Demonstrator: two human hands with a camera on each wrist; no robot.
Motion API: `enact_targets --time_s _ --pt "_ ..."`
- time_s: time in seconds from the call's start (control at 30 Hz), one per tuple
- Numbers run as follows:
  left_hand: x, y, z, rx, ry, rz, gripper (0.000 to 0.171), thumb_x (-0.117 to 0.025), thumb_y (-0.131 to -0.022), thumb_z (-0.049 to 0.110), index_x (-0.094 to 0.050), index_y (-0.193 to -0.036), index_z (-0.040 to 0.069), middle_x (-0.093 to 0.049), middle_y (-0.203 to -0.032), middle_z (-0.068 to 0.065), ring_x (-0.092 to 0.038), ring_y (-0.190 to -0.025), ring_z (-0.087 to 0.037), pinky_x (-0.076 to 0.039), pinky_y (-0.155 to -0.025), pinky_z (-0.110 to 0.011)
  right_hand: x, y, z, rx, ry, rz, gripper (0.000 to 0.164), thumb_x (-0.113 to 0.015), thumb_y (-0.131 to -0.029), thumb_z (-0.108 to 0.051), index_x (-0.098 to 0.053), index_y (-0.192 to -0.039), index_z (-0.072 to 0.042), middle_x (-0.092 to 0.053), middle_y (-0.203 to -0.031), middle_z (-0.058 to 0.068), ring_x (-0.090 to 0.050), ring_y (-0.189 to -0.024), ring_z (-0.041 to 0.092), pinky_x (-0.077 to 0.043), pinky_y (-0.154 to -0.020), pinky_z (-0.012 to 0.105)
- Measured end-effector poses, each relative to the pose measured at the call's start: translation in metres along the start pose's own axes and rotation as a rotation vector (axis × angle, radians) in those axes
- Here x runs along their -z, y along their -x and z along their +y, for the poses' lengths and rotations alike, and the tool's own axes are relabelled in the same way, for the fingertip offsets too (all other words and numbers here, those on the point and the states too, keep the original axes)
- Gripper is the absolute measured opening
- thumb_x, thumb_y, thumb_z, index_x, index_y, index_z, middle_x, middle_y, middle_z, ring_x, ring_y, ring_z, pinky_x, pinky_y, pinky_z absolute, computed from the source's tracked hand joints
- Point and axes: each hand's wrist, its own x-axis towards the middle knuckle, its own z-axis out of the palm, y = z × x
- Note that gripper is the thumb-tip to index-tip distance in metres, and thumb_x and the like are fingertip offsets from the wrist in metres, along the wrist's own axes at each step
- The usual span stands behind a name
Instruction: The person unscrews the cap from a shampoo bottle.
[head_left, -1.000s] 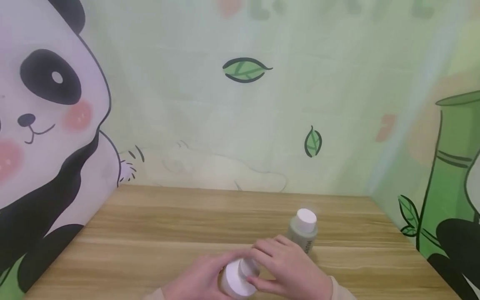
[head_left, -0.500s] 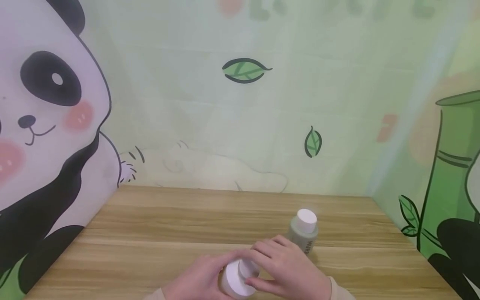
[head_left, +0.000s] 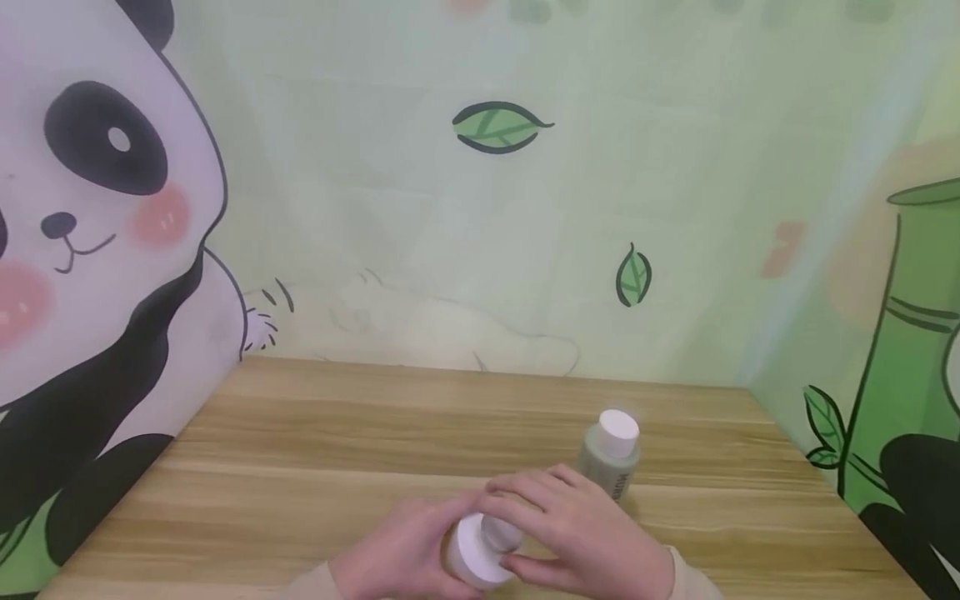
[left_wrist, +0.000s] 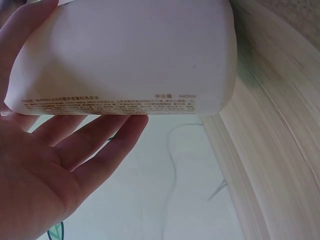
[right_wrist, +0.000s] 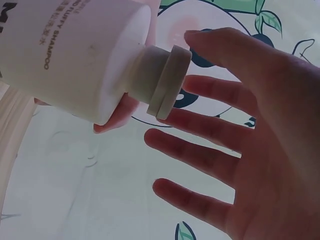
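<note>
A white shampoo bottle (head_left: 472, 552) with printed text stands upright near the front of the table, below the middle of the head view. My left hand (head_left: 401, 542) grips its body from the left, thumb on the near side of the shoulder. The right hand (head_left: 573, 529) reaches over from the right, with thumb and fingertips at opposite edges of the white cap (head_left: 501, 533). In the right wrist view that cap (right_wrist: 172, 82) sits on the bottle's neck between thumb and middle finger, while the other fingers stay spread. The left wrist view shows the left fingers along the bottle's (left_wrist: 130, 55) printed side.
Behind the right hand stands a second bottle, grey-green with dark lettering (head_left: 606, 467) and a white cap, partly hidden by that hand. The wooden table (head_left: 322, 433) ends at a pale green backdrop (head_left: 360, 167) printed with a panda, leaves and bamboo.
The head view has shifted slightly, moving the scene a little up and to the right. Both hands keep the same places on the bottle and its cap.
</note>
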Motion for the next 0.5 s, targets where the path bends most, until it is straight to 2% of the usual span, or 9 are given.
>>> enact_targets --time_s 0.13,0.3,0.4,0.5 --pt "-0.0005 -0.0009 0.0014 0.010 -0.019 -0.003 0.077 -0.084 -0.071 0.034 -0.044 -0.137 0.033 -0.068 -0.110 0.008 -0.059 -0.089 0.003 -0.049 -0.072 -0.019 0.0008 0.0012 -0.0001 -0.050 -0.006 -0.005 0.050 -0.072 -0.083 -0.044 -0.060 -0.125 -0.019 -0.065 -0.115 -0.007 -0.063 -0.101 0.007 -0.049 -0.084 0.027" --pt "0.0006 -0.0009 0.0022 0.035 0.016 -0.026 0.079 -0.083 -0.073 0.036 -0.042 -0.140 0.036 -0.067 -0.109 0.011 -0.057 -0.086 0.004 -0.047 -0.070 -0.017 0.0014 0.0006 -0.0012 -0.098 0.000 0.008 0.040 -0.066 -0.087 -0.048 -0.063 -0.117 -0.022 -0.064 -0.105 -0.010 -0.062 -0.094 0.006 -0.049 -0.082 0.027" --pt "0.0012 -0.0009 0.0023 0.044 0.043 -0.036 0.078 -0.082 -0.073 0.036 -0.041 -0.140 0.037 -0.067 -0.110 0.010 -0.058 -0.086 0.004 -0.047 -0.071 -0.017 0.0006 0.0001 -0.0014 -0.086 0.005 0.027 0.037 -0.067 -0.087 -0.045 -0.065 -0.115 -0.021 -0.063 -0.100 -0.010 -0.060 -0.089 0.005 -0.048 -0.079 0.025" --pt "0.0011 -0.0018 0.0017 0.028 0.022 -0.025 0.078 -0.083 -0.073 0.035 -0.043 -0.140 0.033 -0.068 -0.112 0.007 -0.060 -0.090 0.001 -0.048 -0.072 -0.018 0.0001 -0.0005 -0.0015 -0.066 0.009 0.025 0.037 -0.073 -0.083 -0.039 -0.065 -0.114 -0.020 -0.063 -0.101 -0.009 -0.060 -0.088 0.005 -0.048 -0.079 0.025"
